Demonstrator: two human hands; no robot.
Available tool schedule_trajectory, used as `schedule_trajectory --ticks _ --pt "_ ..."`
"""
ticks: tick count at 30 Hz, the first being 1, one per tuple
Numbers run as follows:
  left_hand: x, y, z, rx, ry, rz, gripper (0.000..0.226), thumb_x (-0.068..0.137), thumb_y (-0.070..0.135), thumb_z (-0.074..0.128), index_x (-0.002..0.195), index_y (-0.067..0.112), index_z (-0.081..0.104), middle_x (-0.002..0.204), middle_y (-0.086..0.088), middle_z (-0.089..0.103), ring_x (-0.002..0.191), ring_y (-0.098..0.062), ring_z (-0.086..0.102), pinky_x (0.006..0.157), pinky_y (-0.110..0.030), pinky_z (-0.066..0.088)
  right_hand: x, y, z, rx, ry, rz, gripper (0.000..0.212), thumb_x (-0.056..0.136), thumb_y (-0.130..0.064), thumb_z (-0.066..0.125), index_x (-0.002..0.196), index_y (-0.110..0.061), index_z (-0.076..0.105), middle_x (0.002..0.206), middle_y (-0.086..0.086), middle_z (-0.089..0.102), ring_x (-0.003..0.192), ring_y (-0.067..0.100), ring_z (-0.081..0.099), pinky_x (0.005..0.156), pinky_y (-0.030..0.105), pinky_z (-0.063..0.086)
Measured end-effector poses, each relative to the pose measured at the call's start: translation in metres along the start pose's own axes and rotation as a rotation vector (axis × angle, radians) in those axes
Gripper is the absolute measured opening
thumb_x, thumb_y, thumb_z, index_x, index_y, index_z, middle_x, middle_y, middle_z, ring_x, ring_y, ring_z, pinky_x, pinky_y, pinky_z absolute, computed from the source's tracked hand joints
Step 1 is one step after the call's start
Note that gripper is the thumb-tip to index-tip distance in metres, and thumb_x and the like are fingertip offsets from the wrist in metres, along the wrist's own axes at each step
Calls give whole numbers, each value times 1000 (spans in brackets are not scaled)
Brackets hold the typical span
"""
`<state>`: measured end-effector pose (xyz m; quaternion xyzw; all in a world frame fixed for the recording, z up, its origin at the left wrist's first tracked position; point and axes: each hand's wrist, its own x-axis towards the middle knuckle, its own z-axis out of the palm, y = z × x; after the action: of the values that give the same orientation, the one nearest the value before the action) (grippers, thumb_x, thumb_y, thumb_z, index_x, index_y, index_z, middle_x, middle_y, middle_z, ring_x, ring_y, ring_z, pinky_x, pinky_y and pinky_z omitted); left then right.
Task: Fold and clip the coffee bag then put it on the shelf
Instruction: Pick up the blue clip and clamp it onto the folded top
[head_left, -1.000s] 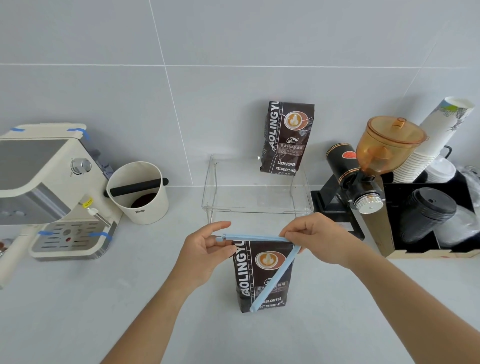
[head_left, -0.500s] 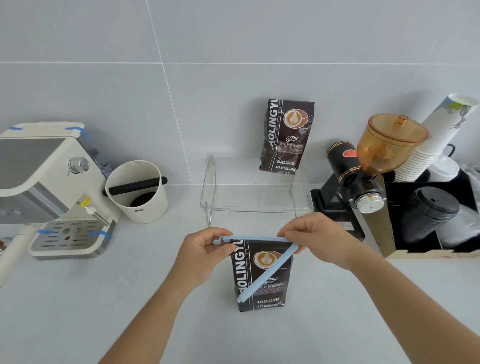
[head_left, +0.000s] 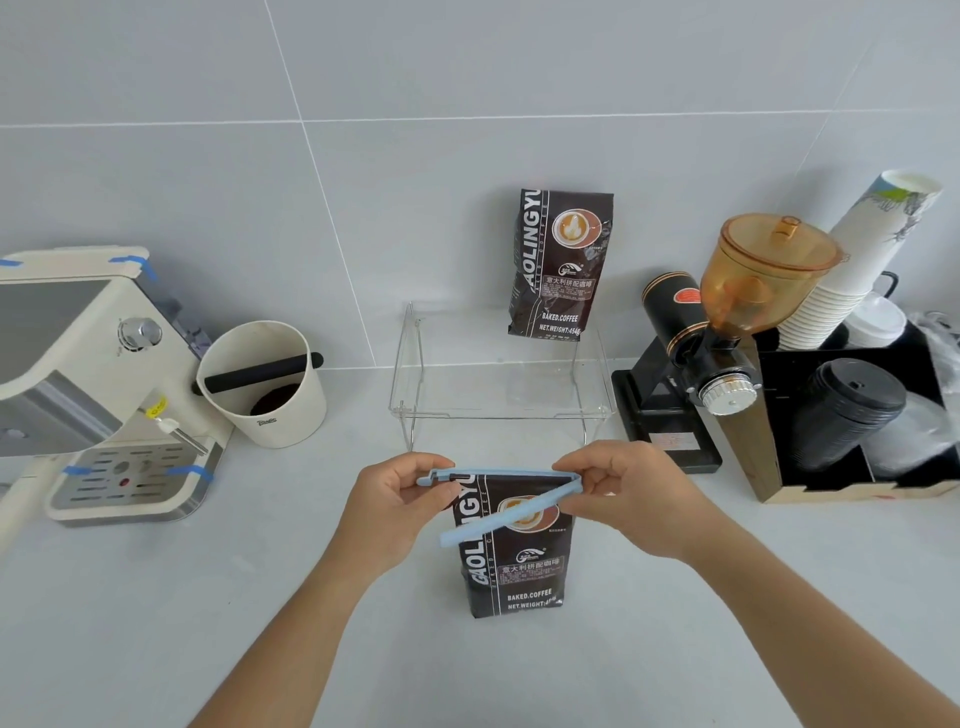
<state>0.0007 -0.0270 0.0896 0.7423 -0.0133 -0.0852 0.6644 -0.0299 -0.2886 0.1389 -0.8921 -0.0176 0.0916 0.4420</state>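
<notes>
A dark brown coffee bag (head_left: 519, 566) stands upright on the grey counter, its top folded down. A long light-blue clip (head_left: 498, 475) lies along the fold; its free arm (head_left: 506, 519) hangs open, slanting down across the bag's front. My left hand (head_left: 395, 499) pinches the clip's left end and the bag's top corner. My right hand (head_left: 628, 493) pinches the hinged right end. Behind stands a clear acrylic shelf (head_left: 498, 415), and a second coffee bag (head_left: 563, 265) stands on it against the wall.
An espresso machine (head_left: 88, 384) and a white knock box (head_left: 262, 384) are at the left. At the right are a coffee grinder (head_left: 727, 332), stacked paper cups (head_left: 857, 265) and a black organiser with lids (head_left: 852, 415).
The clip's free arm has swung upward toward the fold, from nearly reaching the bag's base to about mid-height. Both hands have stayed at the bag's top.
</notes>
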Motion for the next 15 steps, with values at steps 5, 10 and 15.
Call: schedule_trajectory --ticks 5,10,15 --pt "1 2 -5 18 -15 6 27 80 -3 73 84 24 76 74 1 79 67 -10 72 62 -17 55 -1 -1 5 -56 64 -20 27 74 -21 83 100 -25 77 79 -5 71 68 4 61 67 15 52" --pt "0 4 -9 -15 -75 -28 26 90 1 63 87 23 76 76 -1 79 77 -14 73 68 -20 58 -1 -4 6 -74 80 -47 23 74 -17 82 96 -21 77 73 -8 67 64 -3 58 63 10 49" --pt "-4 6 -21 -7 -178 -53 21 88 8 68 99 25 75 100 -2 79 96 -19 73 81 -24 57 -1 -6 7 -120 99 -88 19 75 -16 81 94 -18 78 72 -12 65 64 -1 58 62 8 47"
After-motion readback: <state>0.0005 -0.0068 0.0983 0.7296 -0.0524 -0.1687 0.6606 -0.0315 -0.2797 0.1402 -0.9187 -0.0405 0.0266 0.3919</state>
